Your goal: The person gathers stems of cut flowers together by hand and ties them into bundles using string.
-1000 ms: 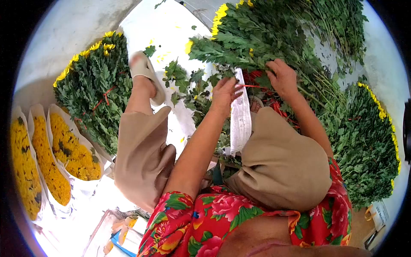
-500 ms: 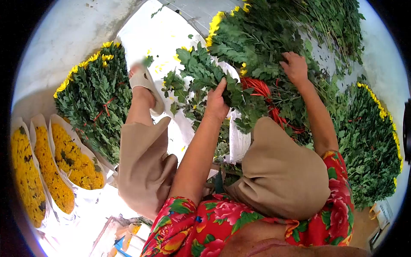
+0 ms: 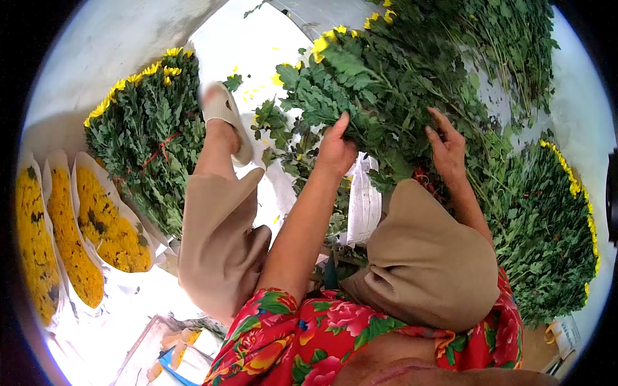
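A leafy bunch (image 3: 386,122) lies between the left grip (image 3: 336,151) and the right grip (image 3: 447,147), against the left thumb. Whether the left closes on stems cannot be told; the right curves open.

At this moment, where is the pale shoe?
In the head view, the pale shoe is above and left of centre, on the left foot, just right of the tied bundle and up-left from the left hand.

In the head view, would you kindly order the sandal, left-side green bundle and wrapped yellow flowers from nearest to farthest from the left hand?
1. Sandal, left of the left hand.
2. Green bundle, farther left.
3. Wrapped yellow flowers, far left.
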A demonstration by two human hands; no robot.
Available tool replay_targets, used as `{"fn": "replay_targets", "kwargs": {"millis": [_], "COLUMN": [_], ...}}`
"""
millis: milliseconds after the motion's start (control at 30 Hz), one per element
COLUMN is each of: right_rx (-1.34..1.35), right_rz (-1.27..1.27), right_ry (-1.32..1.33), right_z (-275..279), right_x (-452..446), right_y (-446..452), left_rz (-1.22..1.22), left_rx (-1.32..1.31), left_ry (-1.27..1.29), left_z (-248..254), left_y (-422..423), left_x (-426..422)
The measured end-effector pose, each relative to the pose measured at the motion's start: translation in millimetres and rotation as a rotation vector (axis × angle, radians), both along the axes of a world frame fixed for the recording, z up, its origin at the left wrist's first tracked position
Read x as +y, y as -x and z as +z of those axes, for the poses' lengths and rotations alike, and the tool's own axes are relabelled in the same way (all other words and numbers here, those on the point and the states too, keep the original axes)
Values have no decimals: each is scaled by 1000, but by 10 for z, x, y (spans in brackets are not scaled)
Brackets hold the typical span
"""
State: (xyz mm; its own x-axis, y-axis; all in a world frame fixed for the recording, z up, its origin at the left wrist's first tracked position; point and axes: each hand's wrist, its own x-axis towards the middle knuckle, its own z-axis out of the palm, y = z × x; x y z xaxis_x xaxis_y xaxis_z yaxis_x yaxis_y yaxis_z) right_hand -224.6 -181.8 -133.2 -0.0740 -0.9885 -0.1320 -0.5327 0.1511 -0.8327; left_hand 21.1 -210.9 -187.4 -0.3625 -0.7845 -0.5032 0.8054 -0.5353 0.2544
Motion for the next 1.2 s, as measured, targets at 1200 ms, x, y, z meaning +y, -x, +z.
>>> {"fn": "replay_targets", "kwargs": {"millis": [1200], "right_rx": [326], "right_rz": [-14], "right_ry": [72], "right_z": [-831], "right_x": [-145], "right_y": [-31], "left_rz": [-112], "left_rx": [-163], "left_ry": [-168], "left_z": [-237], "left_y": [-181], "left_x": [221]}}
